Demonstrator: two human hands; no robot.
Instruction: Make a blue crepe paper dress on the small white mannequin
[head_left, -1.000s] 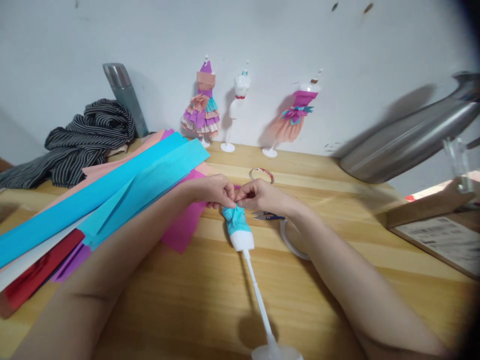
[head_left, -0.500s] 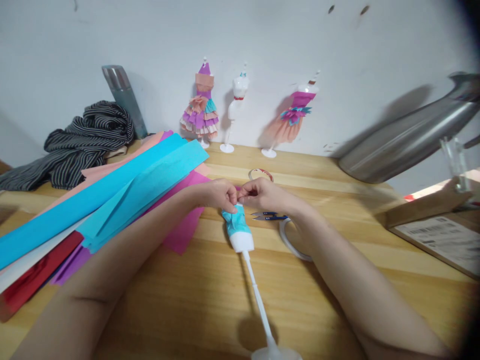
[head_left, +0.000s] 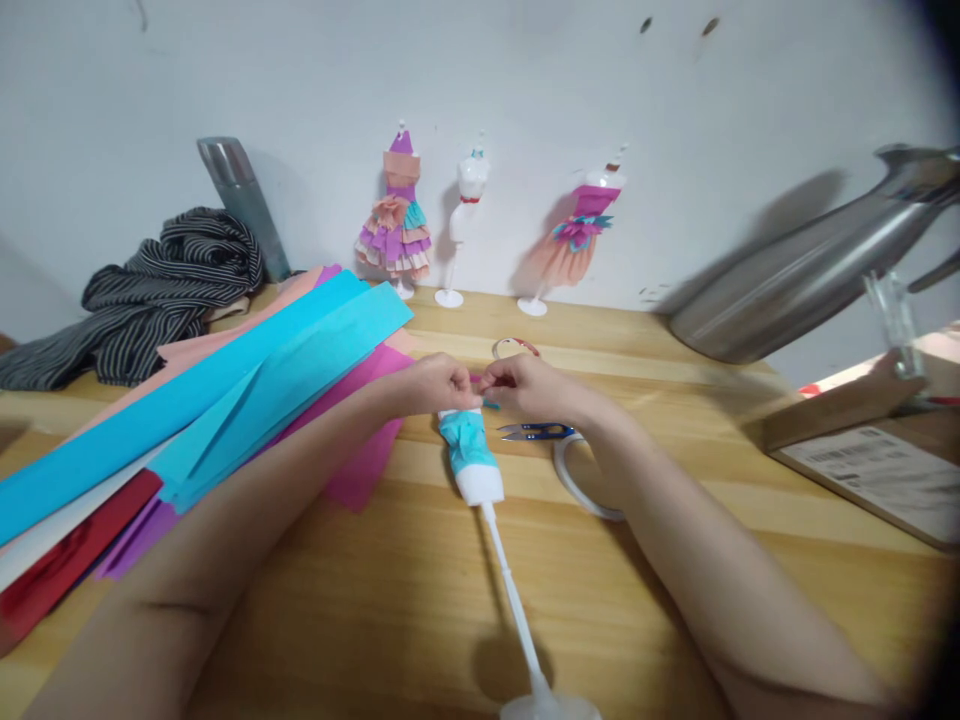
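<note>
A small white dress form lies on the table, its torso wrapped in turquoise paper (head_left: 469,440) and its stand (head_left: 517,610) pointing toward me. At its upper end my left hand (head_left: 441,385) is closed, fingertips pinched. My right hand (head_left: 529,388) is pinched close beside it, the fingertips of both hands nearly meeting. Whatever they pinch is too small to make out. A bit of teal shows under the right fingers. Blue thread snips (head_left: 536,432) and a white tape roll (head_left: 581,485) lie right of the form.
Long crepe paper strips (head_left: 247,385) cover the left side, near a striped cloth (head_left: 176,280) and a bottle (head_left: 244,205). Three dress forms, including one in a ruffled dress (head_left: 397,225), stand at the wall. A metal jug (head_left: 795,270) and cardboard box (head_left: 870,460) are at right.
The view has shifted slightly. My fingertips have moved off the turquoise paper to just above the form's upper end, and more of the wrapped torso shows.
</note>
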